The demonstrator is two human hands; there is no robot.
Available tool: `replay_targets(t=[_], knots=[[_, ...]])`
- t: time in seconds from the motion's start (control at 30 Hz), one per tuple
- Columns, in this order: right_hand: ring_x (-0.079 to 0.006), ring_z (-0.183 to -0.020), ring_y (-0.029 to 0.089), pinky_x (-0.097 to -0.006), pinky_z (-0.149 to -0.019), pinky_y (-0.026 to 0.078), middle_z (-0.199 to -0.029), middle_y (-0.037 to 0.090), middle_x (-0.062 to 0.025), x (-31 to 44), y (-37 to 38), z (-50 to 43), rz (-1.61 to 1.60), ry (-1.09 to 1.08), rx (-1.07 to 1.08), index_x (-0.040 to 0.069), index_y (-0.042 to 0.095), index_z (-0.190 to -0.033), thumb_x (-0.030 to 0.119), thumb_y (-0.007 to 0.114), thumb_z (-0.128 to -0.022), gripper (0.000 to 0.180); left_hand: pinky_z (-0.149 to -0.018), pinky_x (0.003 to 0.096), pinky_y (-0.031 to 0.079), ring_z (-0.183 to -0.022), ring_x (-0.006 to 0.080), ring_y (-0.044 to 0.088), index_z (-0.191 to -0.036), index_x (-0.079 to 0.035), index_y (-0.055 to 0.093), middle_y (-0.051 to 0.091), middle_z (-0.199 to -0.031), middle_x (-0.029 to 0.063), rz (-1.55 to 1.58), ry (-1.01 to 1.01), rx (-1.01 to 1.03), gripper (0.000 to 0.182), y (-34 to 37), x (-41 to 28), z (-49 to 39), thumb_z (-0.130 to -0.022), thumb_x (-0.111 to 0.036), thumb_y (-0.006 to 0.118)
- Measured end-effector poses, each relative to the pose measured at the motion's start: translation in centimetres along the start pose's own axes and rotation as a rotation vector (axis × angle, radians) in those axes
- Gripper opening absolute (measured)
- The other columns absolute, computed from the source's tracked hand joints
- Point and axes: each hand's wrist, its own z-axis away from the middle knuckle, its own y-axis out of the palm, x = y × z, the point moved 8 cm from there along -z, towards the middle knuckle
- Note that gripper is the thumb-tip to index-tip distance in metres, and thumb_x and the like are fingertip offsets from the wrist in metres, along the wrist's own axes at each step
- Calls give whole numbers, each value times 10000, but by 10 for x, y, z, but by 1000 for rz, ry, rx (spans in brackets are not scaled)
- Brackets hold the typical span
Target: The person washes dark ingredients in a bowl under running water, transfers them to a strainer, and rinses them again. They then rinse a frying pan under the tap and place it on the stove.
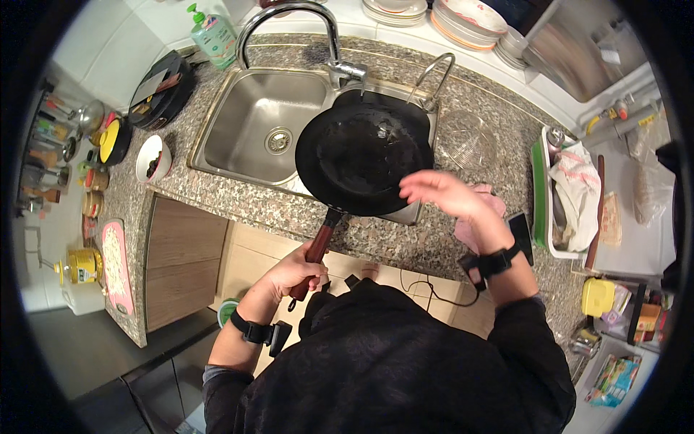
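A black frying pan (363, 157) is held over the right basin of the steel double sink (255, 119), its inner surface facing up with a small wet shine. My left hand (297, 271) is closed around its dark red wooden handle. Beside the pan's lower right rim is my right hand (434, 190), fingers extended and holding nothing; whether the fingertips touch the rim, I cannot tell. Another black vessel (401, 106) shows partly beneath the pan in the right basin. The chrome faucet (331, 38) arches behind the sink. A pink cloth (469, 230) lies under my right forearm.
On the granite counter, a clear ribbed lid (466, 140) stands right of the sink, near a green-and-white rack (539, 190). To the left are a white bowl (153, 159), a black appliance (162, 89) and a pink cutting board (116, 266) with chopped food. Stacked plates (466, 21) stand behind.
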Motion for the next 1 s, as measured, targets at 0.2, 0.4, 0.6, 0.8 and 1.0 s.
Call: replay_targets(t=[0.2, 0.4, 0.6, 0.8, 1.0], knots=[[-165, -1036, 648, -301, -933, 497, -1130, 699, -78, -6, 110, 45, 125, 119, 72, 23, 615, -1247, 247, 587, -989, 343, -465, 270, 424, -482, 137, 501, -1153, -24, 429, 524, -706, 61, 56, -16, 128, 417, 5, -14, 15, -804, 74, 637], [-144, -1077, 621, -299, -972, 472, -1135, 687, -77, -6, 175, 73, 65, 172, -31, 21, 616, -1243, 229, 573, -1007, 317, -472, 276, 446, -477, 137, 506, -1157, -20, 435, 526, -709, 57, -12, -11, 203, 425, 6, -12, 35, -801, 43, 658], [-147, -1067, 632, -297, -954, 475, -1119, 698, -76, -31, 224, 93, -66, 215, -128, 15, 625, -1219, 233, 567, -1005, 311, -465, 278, 442, -499, 131, 532, -1224, -45, 429, 559, -753, 52, -241, 111, 220, 478, -8, 11, 38, -812, 37, 656], [-141, -1056, 632, -290, -951, 474, -1091, 699, -58, -35, 254, 117, -105, 220, -181, 16, 627, -1211, 236, 568, -1004, 308, -476, 276, 446, -504, 127, 527, -1262, -64, 402, 564, -778, 49, -400, 236, 252, 504, -36, 39, 27, -831, 72, 623], [-103, -1039, 623, -276, -946, 468, -1089, 709, -45, -16, 236, 139, -22, 238, -276, 43, 653, -1208, 259, 614, -984, 314, -456, 294, 439, -484, 136, 500, -1262, -79, 429, 546, -769, 61, -169, 242, 401, 480, -6, 31, 7, -845, 28, 640]])
